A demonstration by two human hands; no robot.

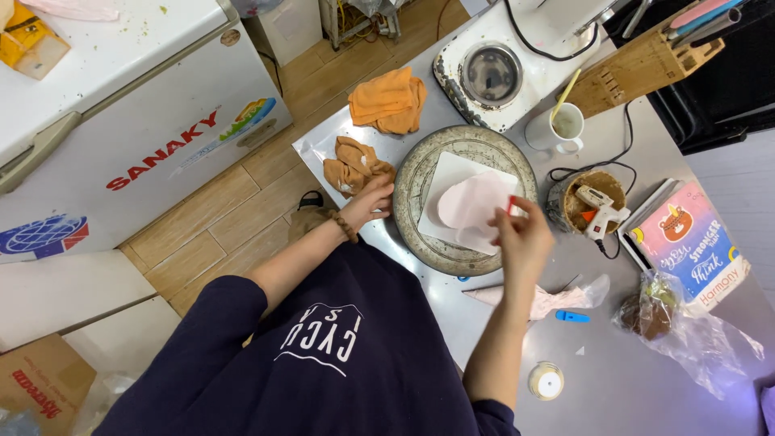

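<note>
A pink heart-shaped cake point(472, 206) lies on a white square board point(449, 171) on a round metal turntable point(420, 234). My left hand point(371, 202), with a bead bracelet at the wrist, curls over the turntable's left rim beside a crumpled brown-orange cloth point(349, 165). My right hand point(523, 234) hovers at the cake's right edge with its fingers drawn together; a small red spot shows at the fingertips, and I cannot tell whether it is a nail or something held.
On the steel counter point(646, 387): a white piping bag point(537, 300), blue clip point(571, 316), small round jar point(546, 381), glue gun in a bowl point(597, 208), white mug point(557, 127), knife block point(638, 69), orange towel point(389, 101), colourful book point(694, 250), plastic bag point(686, 327). A white chest freezer point(121, 113) stands left.
</note>
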